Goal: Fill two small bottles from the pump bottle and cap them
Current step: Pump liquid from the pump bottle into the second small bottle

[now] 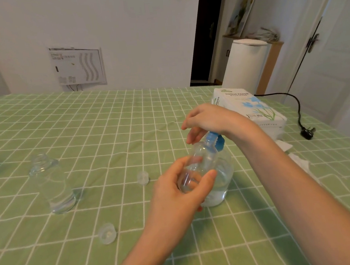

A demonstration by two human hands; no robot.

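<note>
My left hand (182, 192) grips a small clear bottle (200, 162), tilted with its mouth up against the blue pump head (215, 140) of the clear pump bottle (221, 183), which holds some liquid. My right hand (207, 118) rests on top of the pump head, fingers loosely bent forward. A second small clear bottle (51, 182) stands uncapped at the left with liquid in it. Two clear caps lie loose on the cloth: one (142, 177) in the middle, one (107, 233) nearer me.
A green checked cloth (105, 126) covers the table. A tissue paper pack (250, 108) lies at the right, with crumpled tissues (298, 161) beside it. A black cable and plug (307, 133) rest at the right edge. A white bin (246, 63) stands behind.
</note>
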